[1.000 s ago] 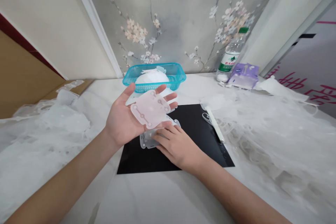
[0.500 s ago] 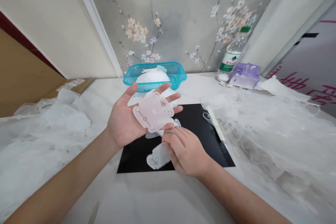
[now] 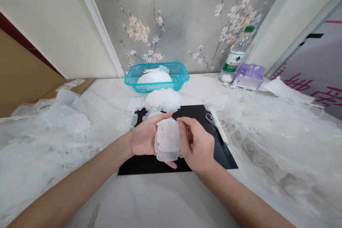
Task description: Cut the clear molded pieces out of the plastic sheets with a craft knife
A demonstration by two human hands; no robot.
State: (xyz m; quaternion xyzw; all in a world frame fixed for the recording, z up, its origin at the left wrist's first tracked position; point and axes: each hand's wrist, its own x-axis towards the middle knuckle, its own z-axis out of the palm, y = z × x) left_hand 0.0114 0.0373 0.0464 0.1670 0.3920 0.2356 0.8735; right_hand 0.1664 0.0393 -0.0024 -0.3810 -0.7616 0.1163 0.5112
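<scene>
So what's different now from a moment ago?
The left hand, open palm-up with a see-through piece on it before, has moved down and right to meet the right hand. The right hand has risen from the black mat. Together they now hold a stack of see-through pieces above it. The blue basket and water bottle stayed put.

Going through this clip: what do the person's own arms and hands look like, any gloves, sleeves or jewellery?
The left hand and right hand are bare, with no gloves, rings or bracelets visible. The left forearm and right forearm are also bare, with no sleeve or watch in view.
</scene>
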